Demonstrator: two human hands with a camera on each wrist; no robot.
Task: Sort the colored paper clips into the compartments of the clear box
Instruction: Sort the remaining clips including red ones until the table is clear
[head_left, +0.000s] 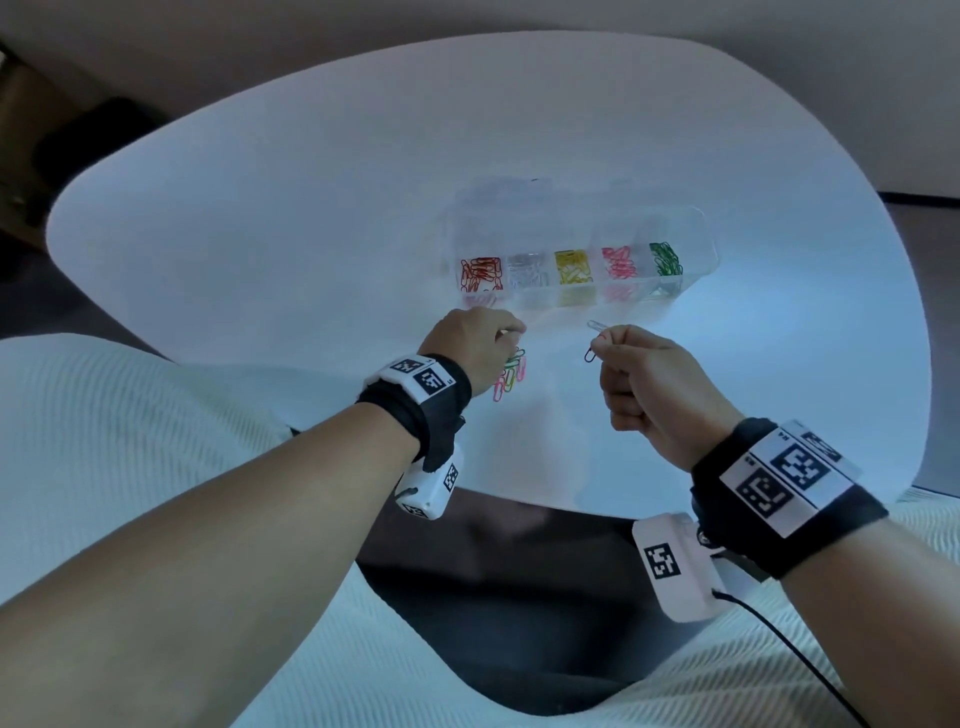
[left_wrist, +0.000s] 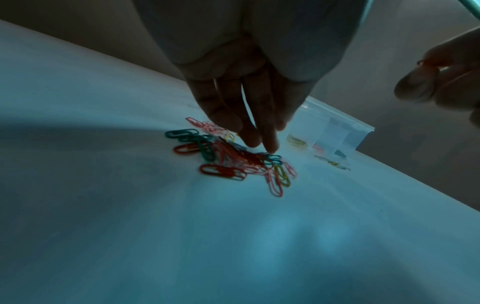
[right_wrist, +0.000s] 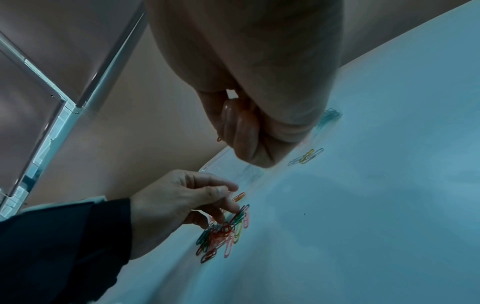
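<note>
The clear box (head_left: 693, 223) stands mid-table; its near row holds red, silver, yellow, pink and green clips in separate compartments. A mixed pile of colored paper clips (head_left: 511, 376) (left_wrist: 233, 162) (right_wrist: 223, 232) lies in front of the box's left end. My left hand (head_left: 483, 338) (right_wrist: 182, 197) hovers over the pile, its straight fingers (left_wrist: 259, 133) touching the clips. My right hand (head_left: 610, 340) (right_wrist: 241, 131) is raised in front of the box, fingers curled, pinching a small red clip (right_wrist: 219, 139). Most of that clip is hidden.
A few loose clips (head_left: 592, 340) (right_wrist: 306, 157) (left_wrist: 332, 162), silver, yellow and dark blue, lie on the white table (head_left: 311, 208) just left of my right fingertips. The table's near edge runs just behind my wrists, with my lap below it.
</note>
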